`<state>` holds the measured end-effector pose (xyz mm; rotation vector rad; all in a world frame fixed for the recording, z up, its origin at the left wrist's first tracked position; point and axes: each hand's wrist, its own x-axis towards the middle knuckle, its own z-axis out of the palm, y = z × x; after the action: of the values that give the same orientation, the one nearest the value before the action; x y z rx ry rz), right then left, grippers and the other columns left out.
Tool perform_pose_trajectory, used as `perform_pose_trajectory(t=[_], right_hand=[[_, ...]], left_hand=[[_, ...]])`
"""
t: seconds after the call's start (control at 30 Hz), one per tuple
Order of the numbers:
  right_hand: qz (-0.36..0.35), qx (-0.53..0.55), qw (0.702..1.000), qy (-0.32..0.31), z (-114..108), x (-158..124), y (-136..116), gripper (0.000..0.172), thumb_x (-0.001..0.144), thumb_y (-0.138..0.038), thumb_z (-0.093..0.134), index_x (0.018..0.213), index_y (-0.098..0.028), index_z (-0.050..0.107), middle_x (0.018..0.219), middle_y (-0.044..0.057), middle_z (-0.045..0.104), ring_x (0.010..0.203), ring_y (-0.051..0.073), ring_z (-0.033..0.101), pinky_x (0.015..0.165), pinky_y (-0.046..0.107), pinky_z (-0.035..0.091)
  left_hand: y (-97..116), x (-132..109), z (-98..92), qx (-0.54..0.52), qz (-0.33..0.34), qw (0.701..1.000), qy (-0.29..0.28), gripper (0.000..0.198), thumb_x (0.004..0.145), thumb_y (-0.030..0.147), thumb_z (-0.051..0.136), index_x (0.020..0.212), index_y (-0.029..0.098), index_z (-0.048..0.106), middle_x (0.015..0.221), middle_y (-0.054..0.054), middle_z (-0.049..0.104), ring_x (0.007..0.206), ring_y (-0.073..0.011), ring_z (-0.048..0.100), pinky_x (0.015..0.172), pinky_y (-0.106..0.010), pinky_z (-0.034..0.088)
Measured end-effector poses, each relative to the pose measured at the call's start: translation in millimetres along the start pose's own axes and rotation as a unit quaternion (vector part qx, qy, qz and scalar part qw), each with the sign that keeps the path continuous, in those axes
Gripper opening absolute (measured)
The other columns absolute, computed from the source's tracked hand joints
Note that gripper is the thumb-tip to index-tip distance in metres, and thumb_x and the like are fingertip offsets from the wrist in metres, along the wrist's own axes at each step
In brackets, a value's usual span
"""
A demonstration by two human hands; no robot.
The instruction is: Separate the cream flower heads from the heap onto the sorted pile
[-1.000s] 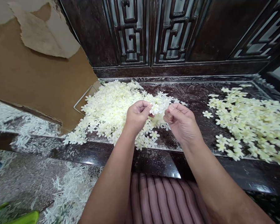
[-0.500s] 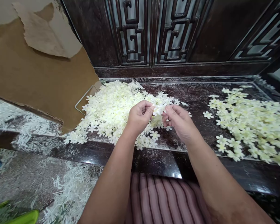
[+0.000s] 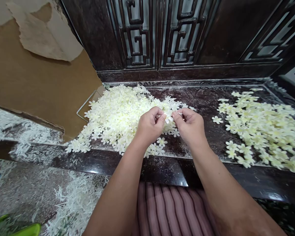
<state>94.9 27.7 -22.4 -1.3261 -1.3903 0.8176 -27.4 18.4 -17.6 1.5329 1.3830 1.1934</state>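
Note:
Over the right edge of a big heap of white artificial flowers [image 3: 120,108], my two hands face each other with pinched fingers. My left hand [image 3: 151,126] grips a small white flower [image 3: 167,118] between thumb and forefinger. My right hand [image 3: 190,124] is closed too, thumb against forefinger, with a bit of white at its tips that looks like part of a flower. Further right lies a second, yellower pile of flowers [image 3: 265,131], apart from the heap. A single flower [image 3: 217,120] rests at that pile's left side.
The dark wooden bench [image 3: 186,93] has a carved lattice back [image 3: 159,36]. A torn cardboard box [image 3: 44,82] stands at the left, a bent metal wire [image 3: 85,103] beside it. White shreds [image 3: 73,200] cover the floor, near a green plastic thing [image 3: 29,230].
My right hand has turned, its fingers now curled in more tightly. My left hand has shifted slightly right. The view has moved a little.

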Motion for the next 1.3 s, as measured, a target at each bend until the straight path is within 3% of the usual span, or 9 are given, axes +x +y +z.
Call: perform_pose_trajectory(t=[0.13,0.2,0.3,0.4,0.47,0.6,0.83,1.13,1.3], right_hand=[[-0.004,-0.032,0.998,0.061,-11,11,7,0.015,0.075,-0.019,0.06,0.06,-0.02,0.057,0.055,-0.003,0.05,0.052,0.012,0.042,0.049,0.026,0.03],[0.057,-0.001,0.99,0.13,-29,22,13,0.01,0.077,-0.018,0.059,0.067,-0.021,0.06,0.061,-0.001,0.054,0.052,0.011,0.044,0.049,0.027,0.033],[0.097,0.035,0.969,0.226,-49,33,21,0.019,0.077,-0.019,0.061,0.059,-0.021,0.056,0.053,-0.003,0.047,0.047,0.01,0.04,0.047,0.026,0.034],[0.097,0.033,0.994,0.049,-41,27,20,0.007,0.071,-0.025,0.07,0.073,-0.021,0.065,0.072,0.003,0.061,0.06,0.014,0.053,0.053,0.029,0.045],[0.061,0.025,0.998,-0.008,-24,17,16,0.023,0.066,-0.027,0.074,0.087,-0.021,0.068,0.093,0.007,0.063,0.075,0.018,0.058,0.061,0.032,0.05],[-0.083,-0.006,0.996,-0.024,1,0,5,0.027,0.074,-0.036,0.067,0.096,-0.021,0.067,0.101,0.007,0.06,0.088,0.019,0.058,0.075,0.037,0.05],[-0.2,-0.076,0.976,-0.03,-3,-5,-1,0.008,0.073,-0.021,0.064,0.081,-0.021,0.062,0.084,0.003,0.056,0.072,0.016,0.053,0.068,0.033,0.048],[-0.141,-0.094,0.983,-0.072,-4,-6,-1,0.005,0.075,-0.019,0.058,0.07,-0.019,0.059,0.074,0.003,0.056,0.064,0.014,0.052,0.059,0.029,0.042],[-0.083,-0.024,0.996,-0.029,-7,-1,0,0.013,0.075,-0.019,0.056,0.063,-0.018,0.054,0.061,-0.001,0.052,0.058,0.013,0.048,0.055,0.026,0.037]], left_hand=[[3,-1,-6.6,-0.019,-0.044,0.998,0.028,0.019,0.08,0.007,0.052,0.065,0.019,0.049,0.054,0.005,0.044,0.047,-0.0066,0.038,0.044,-0.021,0.031],[4,-1,-18.6,-0.046,-0.083,0.992,0.081,0.023,0.079,0.002,0.049,0.063,0.019,0.049,0.055,0.004,0.046,0.044,-0.0054,0.035,0.04,-0.019,0.028],[3,-1,-31.4,-0.099,-0.043,0.978,0.178,0.021,0.081,0.003,0.05,0.068,0.019,0.052,0.062,0.002,0.051,0.054,-0.0059,0.046,0.049,-0.018,0.039],[0,1,-25.5,-0.096,-0.063,0.988,0.099,0.017,0.079,0.007,0.053,0.068,0.018,0.052,0.062,0.002,0.052,0.053,-0.0069,0.046,0.048,-0.019,0.039],[-3,2,-16.5,-0.087,-0.041,0.992,0.075,0.012,0.079,0.01,0.053,0.07,0.018,0.053,0.06,0.002,0.051,0.053,-0.0078,0.045,0.048,-0.02,0.038],[-6,2,-7.8,-0.078,-0.023,0.994,0.069,0.009,0.079,0.014,0.053,0.071,0.019,0.052,0.055,0.004,0.045,0.051,-0.0081,0.042,0.046,-0.02,0.033],[-7,2,-7.9,-0.049,-0.048,0.998,0.015,0.01,0.078,0.015,0.052,0.069,0.018,0.052,0.053,0.004,0.046,0.049,-0.0083,0.039,0.046,-0.021,0.03],[-7,2,-4.5,-0.038,-0.055,0.998,0.007,0.01,0.078,0.015,0.053,0.068,0.018,0.052,0.054,0.004,0.048,0.05,-0.0082,0.043,0.049,-0.021,0.034],[-5,3,-6.8,-0.054,-0.053,0.997,0.003,0.009,0.08,0.017,0.055,0.071,0.017,0.054,0.056,0.003,0.052,0.05,-0.0078,0.045,0.049,-0.02,0.037]])
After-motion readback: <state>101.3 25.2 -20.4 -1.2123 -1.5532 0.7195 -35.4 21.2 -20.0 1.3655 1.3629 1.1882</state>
